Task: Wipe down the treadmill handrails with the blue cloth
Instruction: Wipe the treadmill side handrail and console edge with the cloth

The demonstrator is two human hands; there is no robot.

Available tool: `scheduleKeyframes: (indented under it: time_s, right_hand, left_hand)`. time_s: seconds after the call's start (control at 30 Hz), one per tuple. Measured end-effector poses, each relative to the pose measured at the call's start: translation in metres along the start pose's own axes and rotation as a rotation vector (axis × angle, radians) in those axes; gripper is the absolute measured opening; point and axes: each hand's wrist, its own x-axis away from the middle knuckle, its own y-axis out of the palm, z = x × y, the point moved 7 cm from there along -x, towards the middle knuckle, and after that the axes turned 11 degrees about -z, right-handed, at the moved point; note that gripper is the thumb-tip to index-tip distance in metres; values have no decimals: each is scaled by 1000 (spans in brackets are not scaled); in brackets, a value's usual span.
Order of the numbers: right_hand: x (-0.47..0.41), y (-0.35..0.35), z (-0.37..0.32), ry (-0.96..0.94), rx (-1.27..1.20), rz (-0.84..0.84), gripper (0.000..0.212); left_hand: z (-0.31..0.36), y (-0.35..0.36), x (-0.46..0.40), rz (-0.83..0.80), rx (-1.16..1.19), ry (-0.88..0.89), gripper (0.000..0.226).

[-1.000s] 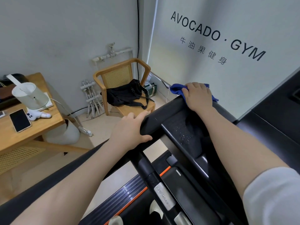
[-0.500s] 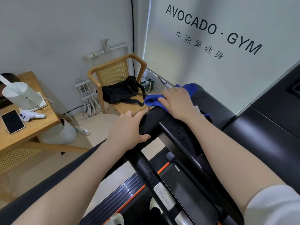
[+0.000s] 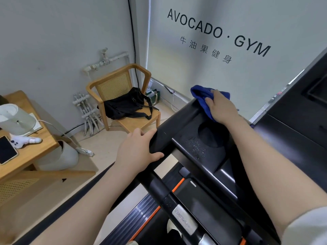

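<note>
Right hand wipes far end of treadmill handrail with blue cloth; left hand braces on the rail.

Right hand [image 3: 222, 107] presses the bunched blue cloth [image 3: 200, 96] onto the far top end of the black handrail [image 3: 178, 119], fingers curled over the fabric, probably gripping it. Left hand [image 3: 137, 151] clamps the near corner of the same rail, thumb underneath, fingers over the top. Hands well apart. Water droplets speckle the console tray [image 3: 196, 147] between them. Far left: wooden chair [image 3: 120, 80] with a black bag [image 3: 125, 103] on its seat. Left edge: wooden desk [image 3: 37, 147] carrying a phone [image 3: 6, 150] and a white kettle [image 3: 15, 119].
</note>
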Motion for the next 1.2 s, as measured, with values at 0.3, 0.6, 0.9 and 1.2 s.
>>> scheduleKeyframes:
  time_s: [0.3, 0.6, 0.9, 1.2]
  right_hand:
    - [73, 53, -74, -298, -52, -205, 21]
    - [66, 67, -72, -442, 192, -105, 22]
    - [52, 52, -66, -267, 74, -73, 30]
    - [76, 67, -81, -447, 116, -186, 34]
  left_hand:
    - [-3, 2, -1, -19, 0, 6, 78]
    - [-3, 1, 0, 1, -9, 27, 77]
    - [-3, 3, 3, 10, -23, 11, 78]
    - [7, -1, -12, -111, -164, -27, 82]
